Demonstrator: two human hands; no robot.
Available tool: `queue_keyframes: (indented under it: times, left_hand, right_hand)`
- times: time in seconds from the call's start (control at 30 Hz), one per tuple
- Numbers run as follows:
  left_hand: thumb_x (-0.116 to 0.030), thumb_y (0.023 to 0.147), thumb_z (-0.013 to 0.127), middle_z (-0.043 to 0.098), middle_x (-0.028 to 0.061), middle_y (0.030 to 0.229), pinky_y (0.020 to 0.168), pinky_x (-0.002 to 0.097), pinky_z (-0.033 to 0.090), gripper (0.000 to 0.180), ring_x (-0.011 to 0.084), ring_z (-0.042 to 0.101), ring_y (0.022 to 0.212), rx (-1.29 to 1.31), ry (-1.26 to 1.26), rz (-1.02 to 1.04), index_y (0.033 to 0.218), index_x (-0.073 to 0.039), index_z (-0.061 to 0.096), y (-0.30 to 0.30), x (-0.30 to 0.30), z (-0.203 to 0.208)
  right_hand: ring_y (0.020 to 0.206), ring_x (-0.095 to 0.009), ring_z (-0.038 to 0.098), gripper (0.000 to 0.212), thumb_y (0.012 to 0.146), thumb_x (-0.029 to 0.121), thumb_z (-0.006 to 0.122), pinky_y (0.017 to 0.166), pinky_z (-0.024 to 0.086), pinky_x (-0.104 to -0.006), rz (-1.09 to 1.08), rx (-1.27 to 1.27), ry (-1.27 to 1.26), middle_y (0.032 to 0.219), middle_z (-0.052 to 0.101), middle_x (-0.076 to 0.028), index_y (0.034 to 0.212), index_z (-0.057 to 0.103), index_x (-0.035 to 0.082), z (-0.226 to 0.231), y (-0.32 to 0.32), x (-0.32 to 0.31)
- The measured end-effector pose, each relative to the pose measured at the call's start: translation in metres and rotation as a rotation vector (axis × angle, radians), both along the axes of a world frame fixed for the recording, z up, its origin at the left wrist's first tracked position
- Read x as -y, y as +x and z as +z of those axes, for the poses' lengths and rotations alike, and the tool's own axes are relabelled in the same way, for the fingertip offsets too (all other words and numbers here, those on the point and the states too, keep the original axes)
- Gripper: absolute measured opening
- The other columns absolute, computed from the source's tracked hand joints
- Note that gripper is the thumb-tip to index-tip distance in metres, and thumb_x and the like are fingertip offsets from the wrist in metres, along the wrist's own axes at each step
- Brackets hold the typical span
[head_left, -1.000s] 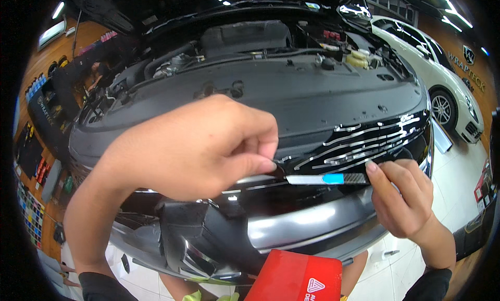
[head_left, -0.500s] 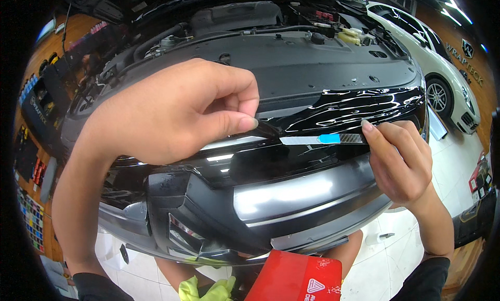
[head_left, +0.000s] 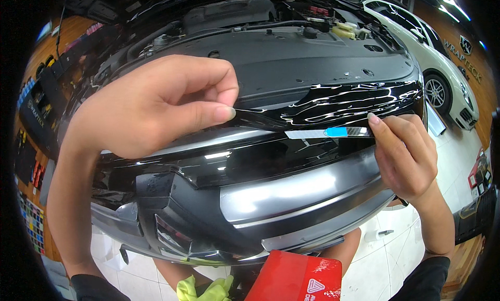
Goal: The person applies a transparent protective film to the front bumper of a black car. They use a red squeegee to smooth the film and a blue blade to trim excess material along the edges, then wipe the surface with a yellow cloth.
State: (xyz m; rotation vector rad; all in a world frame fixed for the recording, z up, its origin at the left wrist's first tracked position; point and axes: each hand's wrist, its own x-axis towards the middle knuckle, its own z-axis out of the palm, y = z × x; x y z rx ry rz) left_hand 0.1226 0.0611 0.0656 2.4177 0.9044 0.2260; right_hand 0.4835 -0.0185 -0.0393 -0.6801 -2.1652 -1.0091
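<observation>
- Left hand [head_left: 156,104] from here: fingers pinched tight on an edge of black film [head_left: 359,100]
- Right hand [head_left: 409,152]: fingers closed on a slim silver knife [head_left: 336,132]
- Film lies rippled across the car [head_left: 291,189] front

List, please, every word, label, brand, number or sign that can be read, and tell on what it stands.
Wording is left uncopied here; these are the places.
Red object: white lettering beside a triangular sign, cut by the lower edge.
Brown wall: large lettering below a shield sign.
Black cabinet: small, pale lettering.
Slim tool in the right hand: any marking is too small to read.
</observation>
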Motion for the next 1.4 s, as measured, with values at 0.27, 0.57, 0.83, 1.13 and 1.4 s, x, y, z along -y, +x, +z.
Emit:
queue_keyframes:
  times: [0.27,0.57,0.83,1.13,1.4]
  left_hand:
    - [-0.025,0.109,0.070,0.049,-0.0072,0.085,0.070,0.0242,0.038,0.025,0.0044,0.043,0.079,0.052,-0.084,0.024,0.098,-0.007,0.056,-0.002,-0.003,0.000]
    - [-0.030,0.108,0.070,0.048,-0.0075,0.085,0.070,0.0236,0.037,0.028,0.0042,0.043,0.079,0.088,-0.089,0.017,0.099,-0.008,0.057,-0.005,-0.007,-0.002]
    - [-0.032,0.106,0.072,0.049,-0.0067,0.086,0.071,0.0248,0.038,0.029,0.0047,0.044,0.080,0.071,-0.150,0.065,0.101,-0.008,0.057,-0.002,-0.002,0.005]
    - [-0.032,0.098,0.080,0.048,-0.0043,0.076,0.064,0.0282,0.039,0.033,0.0090,0.046,0.070,-0.097,0.111,0.059,0.099,-0.004,0.062,0.032,0.019,0.002]
    - [-0.015,0.101,0.077,0.050,0.0028,0.080,0.066,0.0287,0.043,0.025,0.0114,0.048,0.073,-0.043,0.550,-0.094,0.095,-0.002,0.057,0.058,0.008,-0.015]
  right_hand:
    - [0.074,-0.027,0.064,0.062,0.058,-0.007,0.078,0.059,0.051,-0.0353,-0.009,-0.009,0.008,0.095,0.067,-0.017,0.119,0.075,-0.014,-0.001,0.008,0.000]
    - [0.075,-0.026,0.064,0.061,0.059,-0.011,0.078,0.059,0.051,-0.0348,-0.014,-0.015,0.012,0.095,0.067,-0.015,0.119,0.075,-0.012,0.001,0.015,0.001]
    - [0.075,-0.026,0.064,0.060,0.060,-0.011,0.078,0.059,0.050,-0.0348,-0.008,-0.048,-0.042,0.095,0.066,-0.015,0.119,0.075,-0.012,-0.005,0.018,0.000]
    - [0.074,-0.027,0.063,0.060,0.060,-0.011,0.077,0.060,0.050,-0.0353,-0.061,-0.063,-0.043,0.095,0.067,-0.016,0.120,0.075,-0.013,-0.009,0.014,0.010]
    - [0.075,-0.028,0.064,0.056,0.063,-0.016,0.077,0.060,0.050,-0.0352,-0.023,-0.069,-0.029,0.093,0.067,-0.017,0.119,0.075,-0.012,-0.011,0.016,0.006]
